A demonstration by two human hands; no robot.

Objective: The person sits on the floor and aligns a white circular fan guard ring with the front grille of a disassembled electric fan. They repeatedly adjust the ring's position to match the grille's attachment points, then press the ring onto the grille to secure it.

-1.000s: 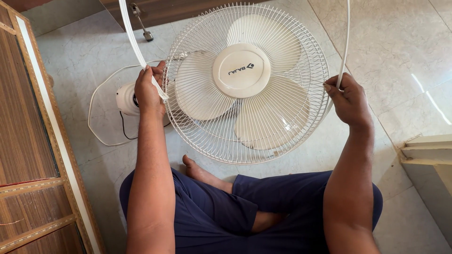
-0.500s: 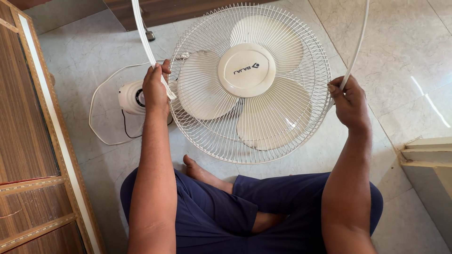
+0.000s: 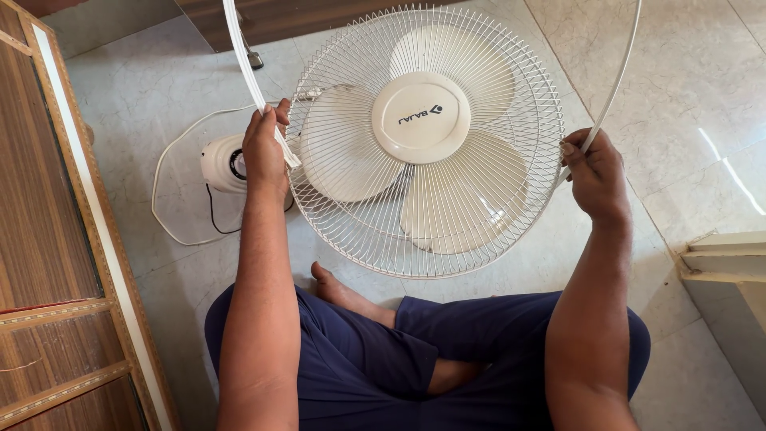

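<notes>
I am gripping both ends of the white rim band (image 3: 239, 56) in my left hand (image 3: 266, 148) and right hand (image 3: 592, 172), fingers closed around it beside the fan guard (image 3: 479, 231).

Between the left grip (image 3: 266, 148) and the right grip (image 3: 592, 172) the fan cage (image 3: 423, 144) fills the whole gap, touching or nearly touching both. Outward of the right grip the tiled floor (image 3: 686, 96) lies open; outward of the left grip sit the fan base (image 3: 221, 164), its looped cord (image 3: 163, 199), then the wooden cabinet (image 3: 40, 199).
</notes>
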